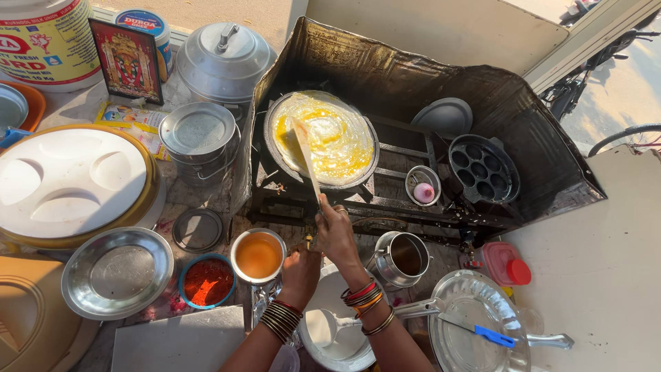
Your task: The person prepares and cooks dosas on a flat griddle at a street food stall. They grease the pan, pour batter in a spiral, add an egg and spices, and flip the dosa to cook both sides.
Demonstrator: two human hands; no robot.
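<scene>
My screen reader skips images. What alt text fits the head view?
The right hand holds a flat spatula on a yellow-smeared dosa cooking on a round griddle, the left hand just below, near steel bowls of orange liquid and red powder.
</scene>
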